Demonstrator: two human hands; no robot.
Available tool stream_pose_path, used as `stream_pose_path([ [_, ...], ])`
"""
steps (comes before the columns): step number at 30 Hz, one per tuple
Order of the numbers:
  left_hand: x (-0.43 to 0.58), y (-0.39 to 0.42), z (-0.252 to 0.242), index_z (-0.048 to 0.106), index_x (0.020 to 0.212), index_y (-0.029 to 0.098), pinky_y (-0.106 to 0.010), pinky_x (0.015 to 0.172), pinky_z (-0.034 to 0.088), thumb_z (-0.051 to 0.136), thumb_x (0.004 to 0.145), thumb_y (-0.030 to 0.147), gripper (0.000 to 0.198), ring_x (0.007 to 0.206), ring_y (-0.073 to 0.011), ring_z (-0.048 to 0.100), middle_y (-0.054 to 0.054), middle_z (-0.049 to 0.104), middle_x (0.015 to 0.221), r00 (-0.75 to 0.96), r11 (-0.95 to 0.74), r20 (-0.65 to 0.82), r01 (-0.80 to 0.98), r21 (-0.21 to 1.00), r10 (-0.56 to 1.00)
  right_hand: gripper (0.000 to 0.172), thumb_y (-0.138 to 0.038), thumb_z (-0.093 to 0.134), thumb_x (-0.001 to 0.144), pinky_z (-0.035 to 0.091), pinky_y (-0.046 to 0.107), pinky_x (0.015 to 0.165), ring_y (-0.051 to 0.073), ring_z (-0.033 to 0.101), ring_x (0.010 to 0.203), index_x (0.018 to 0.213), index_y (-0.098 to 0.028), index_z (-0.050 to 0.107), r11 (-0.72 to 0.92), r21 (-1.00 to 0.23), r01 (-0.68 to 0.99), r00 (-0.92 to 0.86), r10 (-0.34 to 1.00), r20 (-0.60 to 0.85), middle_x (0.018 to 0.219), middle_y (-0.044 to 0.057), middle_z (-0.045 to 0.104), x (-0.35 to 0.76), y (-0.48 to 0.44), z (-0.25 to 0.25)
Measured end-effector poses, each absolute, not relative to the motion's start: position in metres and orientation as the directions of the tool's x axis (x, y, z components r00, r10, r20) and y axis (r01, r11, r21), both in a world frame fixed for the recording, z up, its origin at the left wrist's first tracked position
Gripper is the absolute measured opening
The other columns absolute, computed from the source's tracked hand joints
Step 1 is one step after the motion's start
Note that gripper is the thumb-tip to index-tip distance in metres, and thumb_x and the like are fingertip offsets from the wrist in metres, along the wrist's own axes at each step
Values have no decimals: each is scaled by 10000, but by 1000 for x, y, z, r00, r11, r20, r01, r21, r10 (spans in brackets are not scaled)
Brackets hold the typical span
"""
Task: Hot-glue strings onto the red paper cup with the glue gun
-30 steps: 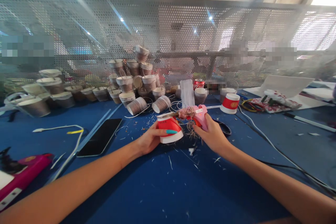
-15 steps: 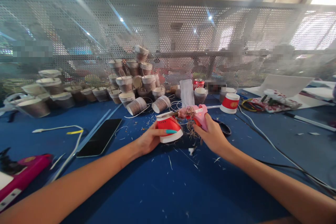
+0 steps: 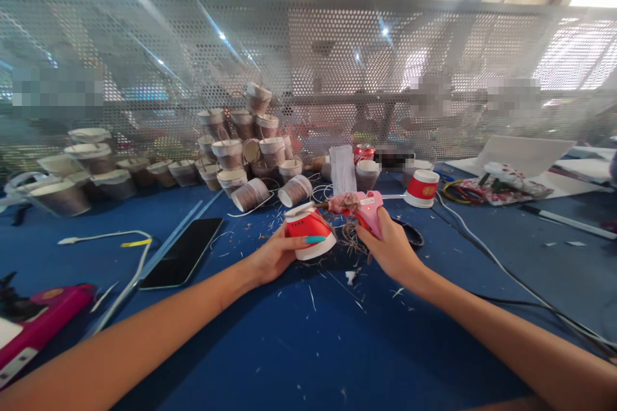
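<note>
My left hand (image 3: pixel 278 252) is wrapped round a tilted red and white paper cup (image 3: pixel 308 226), its thumb lying across the red side. In my right hand (image 3: pixel 393 247) is a pink hot glue gun (image 3: pixel 369 205), gripped by its handle, with a clear glue stick out of its back. The nozzle of the gun points left at the cup's upper edge; whether it touches cannot be made out. Stringy brown fibres (image 3: pixel 351 237) lie under the gun. A second red and white cup (image 3: pixel 423 189) stands upside down to the right.
Stacked twine-wrapped cups (image 3: pixel 229 154) stand at the back, with others along the left. A phone (image 3: pixel 183 253) and a magenta power strip (image 3: pixel 48 318) lie on the left. White and black cables (image 3: pixel 482 250) cross the blue table at right. A soda can (image 3: pixel 364 153) stands behind.
The view has shifted very slightly. Both hands keep their hold, and the cup and glue gun stay almost in the same place.
</note>
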State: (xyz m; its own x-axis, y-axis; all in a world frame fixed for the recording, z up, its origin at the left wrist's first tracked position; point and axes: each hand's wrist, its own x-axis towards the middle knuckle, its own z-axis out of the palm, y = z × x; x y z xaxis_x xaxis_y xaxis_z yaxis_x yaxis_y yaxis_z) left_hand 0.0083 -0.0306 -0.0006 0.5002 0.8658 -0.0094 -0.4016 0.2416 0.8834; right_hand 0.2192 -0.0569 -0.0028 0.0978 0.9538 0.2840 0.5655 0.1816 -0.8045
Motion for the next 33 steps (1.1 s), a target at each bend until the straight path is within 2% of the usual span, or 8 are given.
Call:
stream_pose_path([
  [17,8,-32,0,662,972,147,-320,831,448,740,542,125,437,858,-197,640,-51,722,910,515,230,2,-386,893,857,219,-358,460,752,316,237,404,101,448,400,734,-226,286,196,-779,596,112,940,322,551,-40,461,221,-55,-3],
  [23,6,-33,0,630,1026,141,-338,832,444,726,550,128,485,864,-208,638,-61,716,923,563,208,27,-348,914,826,253,-402,494,727,297,256,449,128,443,467,715,-226,313,116,-681,723,177,922,345,565,-7,483,225,-51,0],
  [29,6,-33,1,608,1062,143,-355,867,426,699,578,111,494,920,-222,623,-76,694,982,565,188,55,-362,913,823,324,-468,501,715,367,301,517,206,525,604,833,-176,423,-61,-646,761,343,883,320,689,72,546,244,-40,7],
  [33,6,-34,2,606,1067,142,-367,876,423,691,586,112,489,938,-230,616,-84,684,998,573,191,57,-363,912,818,310,-369,443,750,426,374,662,294,563,835,944,-132,491,-80,-584,807,353,860,369,887,164,562,263,-26,5],
])
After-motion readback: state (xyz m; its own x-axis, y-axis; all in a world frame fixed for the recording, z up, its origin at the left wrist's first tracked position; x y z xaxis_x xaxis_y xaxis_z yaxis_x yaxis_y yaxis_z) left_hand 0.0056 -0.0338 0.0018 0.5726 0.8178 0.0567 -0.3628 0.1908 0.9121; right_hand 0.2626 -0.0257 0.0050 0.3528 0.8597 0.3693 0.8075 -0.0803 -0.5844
